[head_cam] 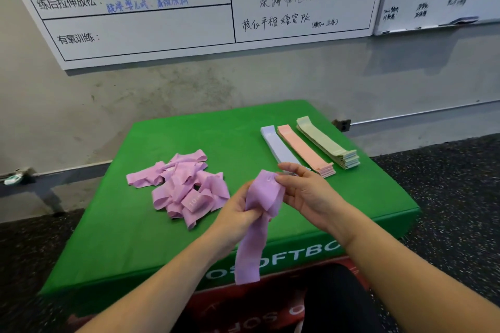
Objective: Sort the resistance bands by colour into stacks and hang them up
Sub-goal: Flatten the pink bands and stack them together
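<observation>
Purple bands: last colour left to stack

Sorting looks nearly done. Three neat stacks, blue [280, 147], pink [304, 150] and green [327, 142], lie side by side at the far right of the green surface [135, 238], while a loose purple heap [182, 186] sits mid-left. The left hand [238, 213] pinches one purple band [259, 219] at its middle; the right hand [305, 194] grips its upper end, and the tail hangs over the near edge. Next, I judge, the band needs flattening and laying down to start a fourth stack; hanging comes later.
</observation>
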Demonstrator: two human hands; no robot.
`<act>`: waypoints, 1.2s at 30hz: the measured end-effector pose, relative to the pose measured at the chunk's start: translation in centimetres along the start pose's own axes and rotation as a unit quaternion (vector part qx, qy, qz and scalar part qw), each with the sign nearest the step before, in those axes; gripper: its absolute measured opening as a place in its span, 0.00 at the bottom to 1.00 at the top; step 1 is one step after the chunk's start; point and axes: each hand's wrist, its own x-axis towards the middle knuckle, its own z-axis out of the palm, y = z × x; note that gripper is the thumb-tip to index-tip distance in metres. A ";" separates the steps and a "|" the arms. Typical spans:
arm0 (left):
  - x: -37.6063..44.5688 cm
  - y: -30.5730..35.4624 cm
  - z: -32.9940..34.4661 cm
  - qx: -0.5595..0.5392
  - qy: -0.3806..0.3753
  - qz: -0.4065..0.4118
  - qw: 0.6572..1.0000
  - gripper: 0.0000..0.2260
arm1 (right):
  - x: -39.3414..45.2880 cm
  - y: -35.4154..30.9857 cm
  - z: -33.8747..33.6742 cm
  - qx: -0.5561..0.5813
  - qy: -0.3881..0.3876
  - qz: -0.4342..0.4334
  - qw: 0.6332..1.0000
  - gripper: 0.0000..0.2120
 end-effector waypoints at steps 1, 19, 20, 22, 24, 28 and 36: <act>-0.4 0.0 -0.1 -0.012 -0.004 -0.012 1.000 0.25 | -0.2 0.0 0.2 -0.039 0.006 -0.027 0.999 0.11; -3.2 3.3 0.2 -0.136 0.079 0.031 0.987 0.06 | -6.0 -0.2 1.1 -0.371 -0.025 -0.222 0.901 0.19; -3.4 3.4 0.2 -0.134 0.081 0.029 0.987 0.05 | -6.3 -0.2 1.0 -0.362 -0.022 -0.212 0.907 0.17; -3.7 3.4 0.3 -0.128 0.091 0.028 0.987 0.02 | -6.8 0.0 0.7 -0.333 -0.025 -0.194 0.922 0.13; -4.0 3.3 0.3 -0.115 0.097 0.023 0.988 0.03 | -7.2 -0.1 0.8 -0.308 -0.022 -0.181 0.934 0.10; -4.7 3.3 0.3 -0.107 0.097 0.036 0.989 0.02 | -7.4 -0.1 1.4 -0.289 0.012 -0.198 0.937 0.08; -5.9 3.0 0.7 -0.069 0.081 0.014 0.994 0.05 | -8.1 0.1 2.0 -0.289 0.007 -0.211 0.934 0.08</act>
